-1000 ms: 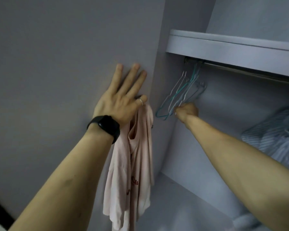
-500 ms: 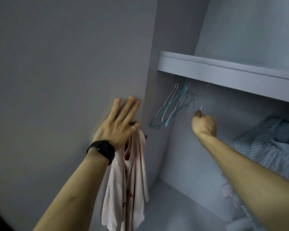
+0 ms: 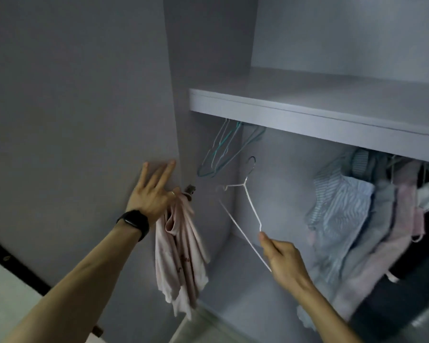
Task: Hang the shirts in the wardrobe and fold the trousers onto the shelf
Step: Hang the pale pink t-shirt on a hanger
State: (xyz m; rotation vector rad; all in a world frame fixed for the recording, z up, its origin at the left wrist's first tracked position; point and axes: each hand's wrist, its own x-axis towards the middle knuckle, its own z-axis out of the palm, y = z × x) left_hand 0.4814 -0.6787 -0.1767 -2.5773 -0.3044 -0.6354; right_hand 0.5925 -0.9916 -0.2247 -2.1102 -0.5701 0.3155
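My left hand (image 3: 150, 194) lies against the open wardrobe door (image 3: 72, 107) with two fingers stretched flat. Its lower fingers hook a pale pink shirt (image 3: 181, 256), which hangs down bunched along the door's edge. My right hand (image 3: 282, 258) is inside the wardrobe, below the shelf (image 3: 307, 117). It pinches the lower corner of a white wire hanger (image 3: 248, 201), which is tilted with its hook pointing up and is free of the rail. No trousers are in view.
Several teal and white wire hangers (image 3: 221, 149) hang under the shelf at the left end. Striped and pink clothes (image 3: 344, 206) hang at the right. The wardrobe's lower board (image 3: 233, 280) lies beneath my right hand. A hinge (image 3: 190, 189) sticks out next to my left hand.
My right hand has pulled one white hanger off the rail and brought it down and towards me. My left hand has kept the pink shirt against the door. The view has tilted upward.
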